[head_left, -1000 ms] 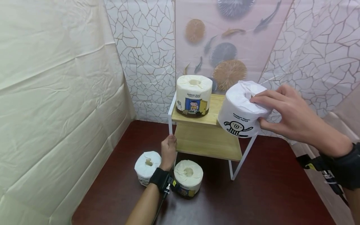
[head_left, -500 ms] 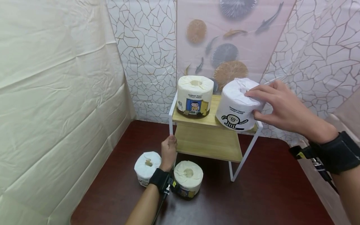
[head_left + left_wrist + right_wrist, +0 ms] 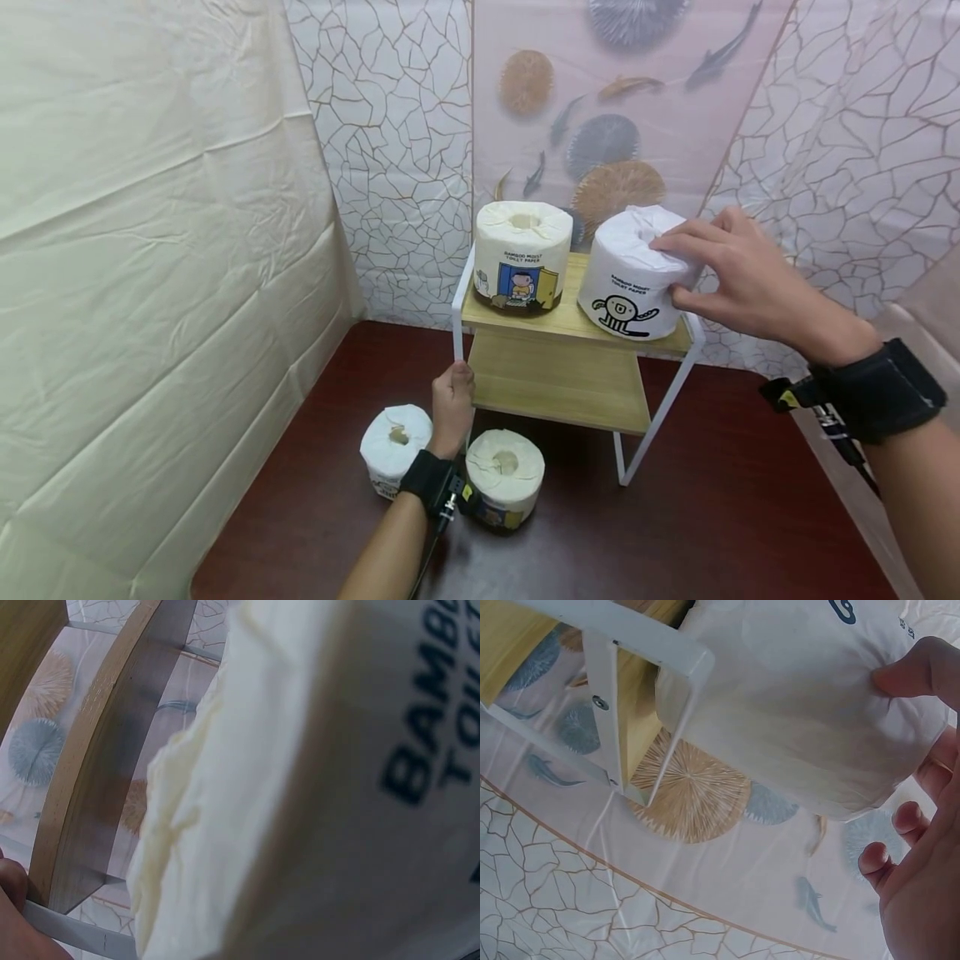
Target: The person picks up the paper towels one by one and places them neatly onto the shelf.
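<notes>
My right hand [image 3: 750, 275] pinches a white toilet paper roll [image 3: 626, 275] printed with a black cartoon figure, fingers at its core hole and thumb on its side. That roll is at the right end of the top board [image 3: 573, 325] of a two-tier shelf; whether it bears fully on the board I cannot tell. At the board's left end stands a cream toilet paper roll [image 3: 521, 258] with a blue-door picture. Lower down, my left hand [image 3: 452, 408] grips the shelf's white left leg [image 3: 458, 337]. In the right wrist view the thumb [image 3: 919, 671] presses the roll's wrapper.
On the dark red table [image 3: 675, 533] another white roll [image 3: 393, 442] stands left of my left forearm, and another cream roll [image 3: 506, 471] right of it, by the shelf's foot. The lower board [image 3: 555, 383] lies beneath the top one. Patterned cloth [image 3: 390, 167] hangs behind.
My right hand has brought the white roll left and lowered it from a tilted hold to nearly upright at the top board's right end. My left hand keeps its grip on the leg.
</notes>
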`<state>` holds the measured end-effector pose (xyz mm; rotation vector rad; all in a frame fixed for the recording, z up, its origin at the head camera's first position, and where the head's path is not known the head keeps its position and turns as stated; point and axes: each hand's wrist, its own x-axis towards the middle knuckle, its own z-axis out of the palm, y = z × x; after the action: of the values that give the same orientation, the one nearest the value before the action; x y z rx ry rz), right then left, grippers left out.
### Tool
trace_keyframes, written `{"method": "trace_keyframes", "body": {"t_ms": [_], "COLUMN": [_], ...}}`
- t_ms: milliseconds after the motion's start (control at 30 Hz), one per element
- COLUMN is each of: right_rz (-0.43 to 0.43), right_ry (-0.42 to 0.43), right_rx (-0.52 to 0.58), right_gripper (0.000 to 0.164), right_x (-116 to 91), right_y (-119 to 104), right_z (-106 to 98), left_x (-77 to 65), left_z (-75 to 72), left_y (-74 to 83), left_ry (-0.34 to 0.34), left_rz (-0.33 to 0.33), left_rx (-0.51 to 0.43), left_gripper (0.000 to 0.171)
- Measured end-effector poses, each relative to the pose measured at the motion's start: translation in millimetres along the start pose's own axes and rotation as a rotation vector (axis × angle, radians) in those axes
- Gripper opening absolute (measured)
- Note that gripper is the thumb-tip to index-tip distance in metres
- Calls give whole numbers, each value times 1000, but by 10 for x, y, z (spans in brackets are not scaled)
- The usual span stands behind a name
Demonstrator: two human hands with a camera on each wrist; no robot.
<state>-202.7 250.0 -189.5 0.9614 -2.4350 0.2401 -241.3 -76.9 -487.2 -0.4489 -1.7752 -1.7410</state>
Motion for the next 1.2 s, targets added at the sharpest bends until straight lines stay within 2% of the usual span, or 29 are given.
{"method": "trace_keyframes", "body": {"t_ms": [433, 633, 967, 1067, 1200], "right_rz": [55, 71, 96, 77, 15], "right_ry": [-44, -50, -45, -27, -10], "right_rx": [14, 91, 187, 206, 208], "right_gripper": [52, 53, 79, 81, 75], "right_x": [50, 39, -70, -97, -106], "right_y": [70, 114, 173, 216, 282], "right_z": [65, 81, 45, 43, 36], "left_x": [-9, -15, -29, -20, -22], "left_z": [4, -1, -3, -9, -11], "left_y": [5, 4, 17, 24, 26], "left_ry": [0, 5, 4, -2, -11], "left_rz": [3, 13, 4, 11, 8], "left_rx": [6, 14, 14, 9, 7], "left_gripper": [56, 56, 52, 51, 50]}}
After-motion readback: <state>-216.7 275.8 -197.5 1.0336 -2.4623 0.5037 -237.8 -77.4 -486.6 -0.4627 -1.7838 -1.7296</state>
